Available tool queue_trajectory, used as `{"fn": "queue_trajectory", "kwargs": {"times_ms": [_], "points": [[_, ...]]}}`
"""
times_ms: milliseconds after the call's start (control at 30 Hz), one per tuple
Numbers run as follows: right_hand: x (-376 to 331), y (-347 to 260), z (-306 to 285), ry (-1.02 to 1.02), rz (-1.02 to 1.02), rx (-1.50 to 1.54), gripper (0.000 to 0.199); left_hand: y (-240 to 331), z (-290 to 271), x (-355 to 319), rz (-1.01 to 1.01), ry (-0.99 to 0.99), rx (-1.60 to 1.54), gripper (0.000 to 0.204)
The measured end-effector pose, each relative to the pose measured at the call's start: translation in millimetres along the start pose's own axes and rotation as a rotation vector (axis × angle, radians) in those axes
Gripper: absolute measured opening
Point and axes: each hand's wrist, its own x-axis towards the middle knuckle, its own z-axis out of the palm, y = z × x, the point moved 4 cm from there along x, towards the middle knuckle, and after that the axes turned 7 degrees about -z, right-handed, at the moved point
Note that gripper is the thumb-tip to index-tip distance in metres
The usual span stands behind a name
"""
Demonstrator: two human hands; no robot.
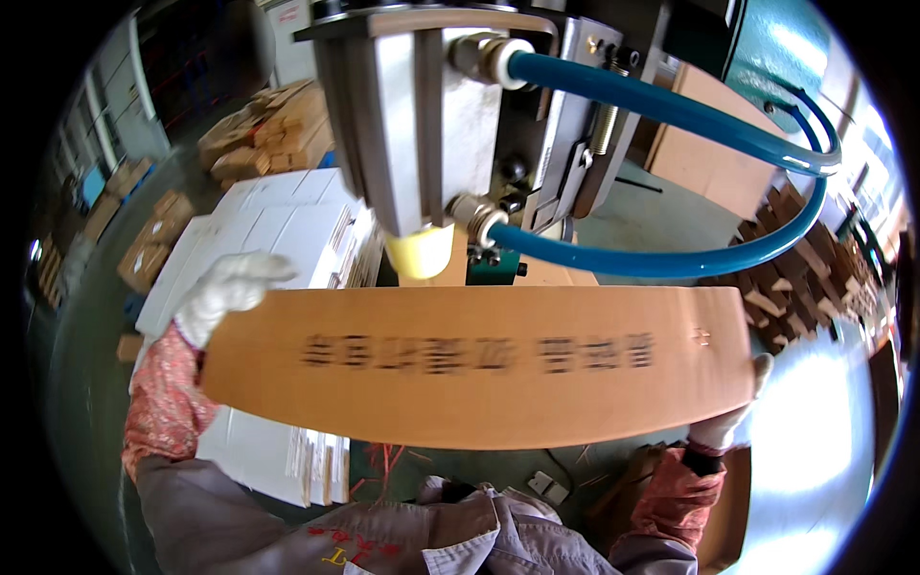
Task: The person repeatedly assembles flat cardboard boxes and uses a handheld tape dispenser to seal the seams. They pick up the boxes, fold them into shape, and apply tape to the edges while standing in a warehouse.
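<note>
A long brown cardboard carton [479, 383] with dark printing on its face stretches level across the view in front of me. At its left end my left hand [230, 292], in a white glove, closes on the upper corner. My right hand [730, 422], also gloved, grips the right end; most of its fingers are hidden behind the cardboard. Just beyond the carton's upper edge stands a machine head with a metal cylinder [412, 134] and a yellow cap [422, 253] at its lower end. I cannot tell whether the carton touches the machine.
Thick blue air hoses [671, 254] loop from the cylinder to the right. White flat cartons [278, 216] are stacked at the left, with brown bundles [278, 129] behind. Brown cardboard pieces [800, 264] pile up at the right, beyond a shiny metal surface [810, 431].
</note>
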Motion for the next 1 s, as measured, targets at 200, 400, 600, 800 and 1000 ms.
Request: {"fn": "queue_trajectory", "kwargs": {"times_ms": [200,400,600,800,1000], "points": [[68.7,-81.5,-71.7,0.092,-0.07,-0.131,0.076,14.5,95.0,47.2,0.29,-0.062,-0.177,0.042],[112.3,-104.7,-100.2,0.255,-0.227,-0.331,0.072,58.8,150.4,105.8,0.408,-0.035,-0.224,0.032],[146.0,-82.4,-114.5,0.314,-0.248,-0.287,0.062,42.3,153.1,129.2,0.492,0.063,-0.124,0.029],[160.2,-69.3,-122.2,0.331,-0.236,-0.346,0.073,33.5,146.0,130.2,0.146,-0.01,-0.668,0.029],[150.3,-121.7,-147.7,0.38,-0.459,-1.087,0.07,2.7,153.1,159.5,0.335,0.008,-0.278,0.023]]}}
